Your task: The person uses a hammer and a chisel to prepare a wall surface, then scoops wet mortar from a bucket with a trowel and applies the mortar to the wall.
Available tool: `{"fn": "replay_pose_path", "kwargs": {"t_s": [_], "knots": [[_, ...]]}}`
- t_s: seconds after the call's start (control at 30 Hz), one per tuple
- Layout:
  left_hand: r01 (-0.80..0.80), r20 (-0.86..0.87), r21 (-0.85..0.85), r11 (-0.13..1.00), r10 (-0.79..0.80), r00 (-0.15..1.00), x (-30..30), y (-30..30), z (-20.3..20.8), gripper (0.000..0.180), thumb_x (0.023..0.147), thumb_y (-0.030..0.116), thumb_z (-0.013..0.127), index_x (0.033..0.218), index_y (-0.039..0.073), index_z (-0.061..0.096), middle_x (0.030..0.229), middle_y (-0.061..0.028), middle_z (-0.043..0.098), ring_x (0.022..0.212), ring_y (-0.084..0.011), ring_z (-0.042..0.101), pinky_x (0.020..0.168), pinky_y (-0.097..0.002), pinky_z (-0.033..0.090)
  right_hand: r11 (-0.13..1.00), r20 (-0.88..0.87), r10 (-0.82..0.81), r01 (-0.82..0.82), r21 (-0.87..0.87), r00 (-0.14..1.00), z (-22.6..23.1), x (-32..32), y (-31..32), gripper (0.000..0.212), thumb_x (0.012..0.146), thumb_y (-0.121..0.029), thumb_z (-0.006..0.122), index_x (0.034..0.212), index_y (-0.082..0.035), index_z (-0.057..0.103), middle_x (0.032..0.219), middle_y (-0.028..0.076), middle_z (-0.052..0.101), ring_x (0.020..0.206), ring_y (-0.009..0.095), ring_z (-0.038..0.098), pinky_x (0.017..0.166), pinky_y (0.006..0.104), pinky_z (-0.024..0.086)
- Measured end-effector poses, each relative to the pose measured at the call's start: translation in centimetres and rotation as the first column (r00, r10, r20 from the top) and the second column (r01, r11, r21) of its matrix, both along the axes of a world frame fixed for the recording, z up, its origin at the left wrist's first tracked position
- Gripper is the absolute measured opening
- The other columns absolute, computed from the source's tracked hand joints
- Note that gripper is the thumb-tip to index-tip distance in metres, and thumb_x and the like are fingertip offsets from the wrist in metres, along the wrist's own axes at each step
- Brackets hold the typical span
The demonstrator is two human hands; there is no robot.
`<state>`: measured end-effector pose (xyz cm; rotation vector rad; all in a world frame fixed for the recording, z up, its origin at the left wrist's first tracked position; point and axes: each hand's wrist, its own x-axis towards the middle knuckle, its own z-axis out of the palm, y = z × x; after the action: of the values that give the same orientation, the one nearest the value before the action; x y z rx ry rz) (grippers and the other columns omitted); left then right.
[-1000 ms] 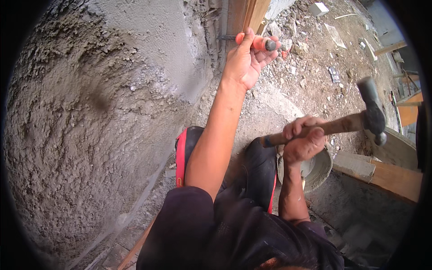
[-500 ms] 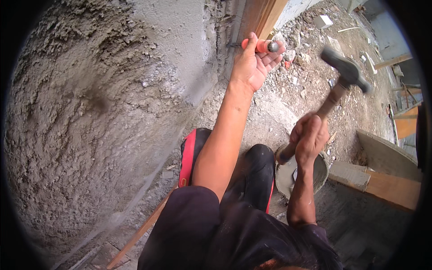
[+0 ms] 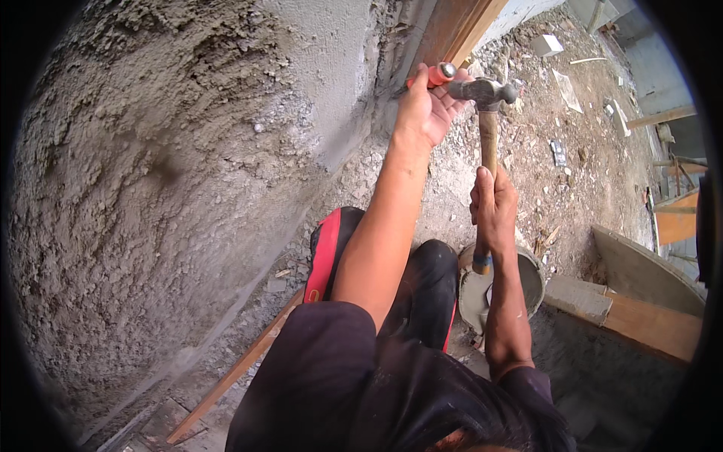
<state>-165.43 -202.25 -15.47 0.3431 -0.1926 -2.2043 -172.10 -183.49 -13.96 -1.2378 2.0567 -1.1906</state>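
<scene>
Wooden-handled ball-peen hammer [image 3: 488, 135], held, steel head near metal-capped end of red-handled tool [image 3: 436, 76], also held.

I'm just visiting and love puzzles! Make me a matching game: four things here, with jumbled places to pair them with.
Things
1. Hammer
2. Red-handled tool
3. Round bucket
4. White block

Places
A. Partly hidden behind the right forearm
B. Held in the left hand
C. On the rubble-strewn ground
D. Gripped in the right hand

Pairs: 1-D, 2-B, 3-A, 4-C
</scene>
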Motion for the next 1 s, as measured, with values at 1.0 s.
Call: {"fn": "replay_pose_path", "kwargs": {"t_s": [1.0], "knots": [[0.234, 0.183, -0.209, 0.950, -0.197, 0.963, 1.9, 2.7, -0.2, 0.030, 0.096, 0.025, 0.051, 0.072, 0.008, 0.056, 0.094, -0.0196, 0.072, 0.099, -0.0362, 0.070, 0.096, -0.0510, 0.054, 0.595, 0.250, -0.024, 0.215, -0.775, 0.968, 1.6, 3.5, 5.7, 0.051, 0.098, -0.056, 0.049, 0.103, -0.005, 0.044, 0.069, 0.007, 0.047, 0.049, 0.015, 0.045, 0.042, 0.0265, 0.041]]}}
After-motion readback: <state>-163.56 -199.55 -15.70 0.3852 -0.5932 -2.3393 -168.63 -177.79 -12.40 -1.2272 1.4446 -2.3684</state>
